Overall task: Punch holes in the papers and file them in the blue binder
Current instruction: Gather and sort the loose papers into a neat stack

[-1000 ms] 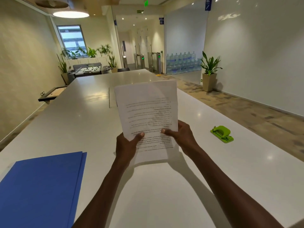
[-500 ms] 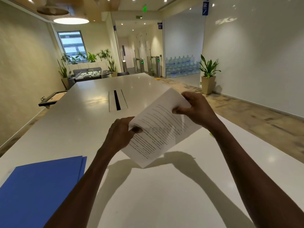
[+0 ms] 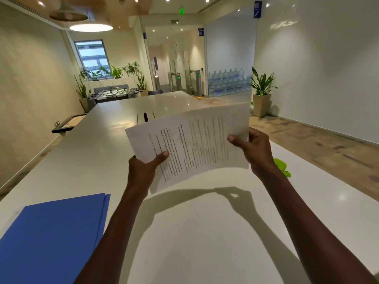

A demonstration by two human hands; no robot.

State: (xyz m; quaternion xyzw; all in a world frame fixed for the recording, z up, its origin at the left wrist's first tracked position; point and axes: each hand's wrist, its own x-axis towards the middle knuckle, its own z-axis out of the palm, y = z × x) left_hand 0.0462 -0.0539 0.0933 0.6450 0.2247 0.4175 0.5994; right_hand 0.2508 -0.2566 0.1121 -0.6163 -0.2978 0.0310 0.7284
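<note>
I hold a stack of printed papers [image 3: 196, 144] in the air above the white table [image 3: 205, 232], turned sideways so the text lines run up and down. My left hand [image 3: 143, 169] pinches the lower left corner, thumb on top. My right hand [image 3: 256, 150] grips the right edge, thumb on the front. The blue binder [image 3: 51, 238] lies closed on the table at the lower left. The green hole punch [image 3: 282, 167] sits on the table to the right, mostly hidden behind my right wrist.
The long white table runs away from me, with a cable slot [image 3: 146, 117] in its middle. A potted plant [image 3: 261, 93] stands on the floor at the right, and a foosball table [image 3: 114, 94] beyond the far end.
The papers went from upright to sideways: my right hand swung from the bottom edge up and round to the right edge, while my left hand kept hold of its corner.
</note>
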